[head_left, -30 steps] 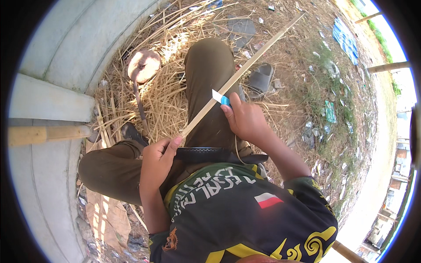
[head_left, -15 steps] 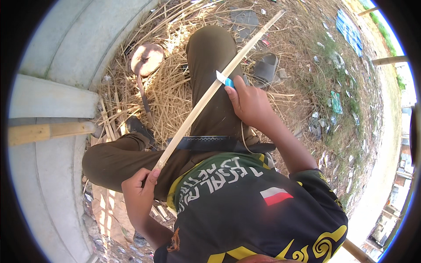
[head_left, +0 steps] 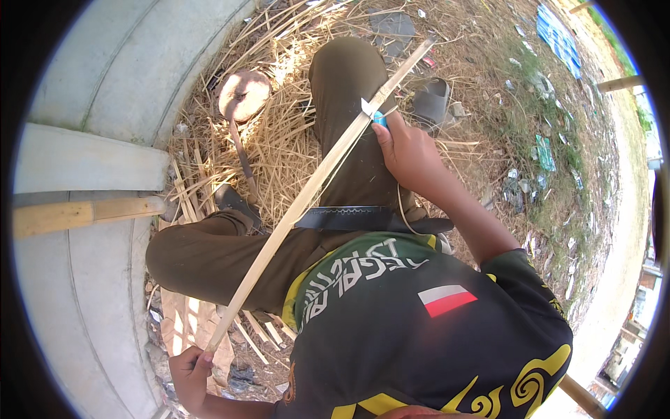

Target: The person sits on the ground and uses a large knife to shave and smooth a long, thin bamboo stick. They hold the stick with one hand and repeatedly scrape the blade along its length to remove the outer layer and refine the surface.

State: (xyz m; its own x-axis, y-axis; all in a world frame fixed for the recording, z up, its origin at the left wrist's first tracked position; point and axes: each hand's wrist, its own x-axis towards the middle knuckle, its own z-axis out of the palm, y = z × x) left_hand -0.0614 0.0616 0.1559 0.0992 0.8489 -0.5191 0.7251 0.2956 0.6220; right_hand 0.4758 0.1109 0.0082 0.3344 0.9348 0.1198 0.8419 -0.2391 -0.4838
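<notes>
While the left hand (head_left: 190, 379) pinches a bamboo strip (head_left: 299, 208) over one thigh (head_left: 343, 73), the right hand (head_left: 413, 150) grips a knife (head_left: 379, 119) against it. Grey sandal (head_left: 430, 105) at one o'clock; round block (head_left: 244, 96), eleven.

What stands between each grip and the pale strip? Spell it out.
Nothing visible separates the left grip from the pale strip: it pinches the near end directly. Between the right grip and the strip is the blue-handled knife, its blade lying across the strip.
</notes>
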